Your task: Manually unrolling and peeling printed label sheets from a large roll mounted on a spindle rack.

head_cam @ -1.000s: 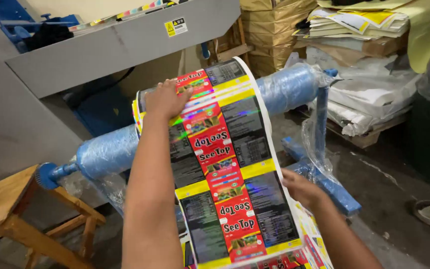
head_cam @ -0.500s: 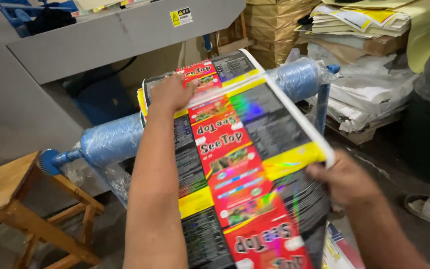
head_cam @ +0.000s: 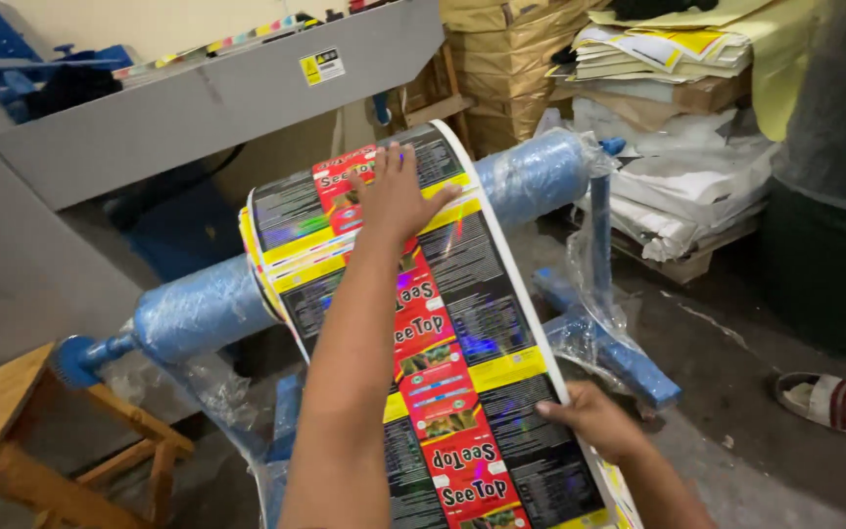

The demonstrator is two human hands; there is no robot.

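Observation:
A roll of shiny printed film (head_cam: 296, 230), black with red and yellow panels, sits on a blue plastic-wrapped shaft (head_cam: 531, 176). A strip of the film (head_cam: 482, 323) hangs down from the roll toward me. My left hand (head_cam: 394, 191) lies flat with fingers spread on top of the roll. My right hand (head_cam: 594, 421) grips the strip's right white edge lower down, thumb on the printed face.
A wooden stool (head_cam: 12, 441) stands at the lower left. A grey machine housing (head_cam: 198, 98) runs behind the roll. Stacked sacks and paper (head_cam: 678, 118) sit at the right on a pallet. A sandalled foot of another person (head_cam: 834, 402) is at the right edge.
The film strip has dropped back from a raised, stretched position to hang lower. My right hand moved down and left with the edge. My left hand stays on the roll.

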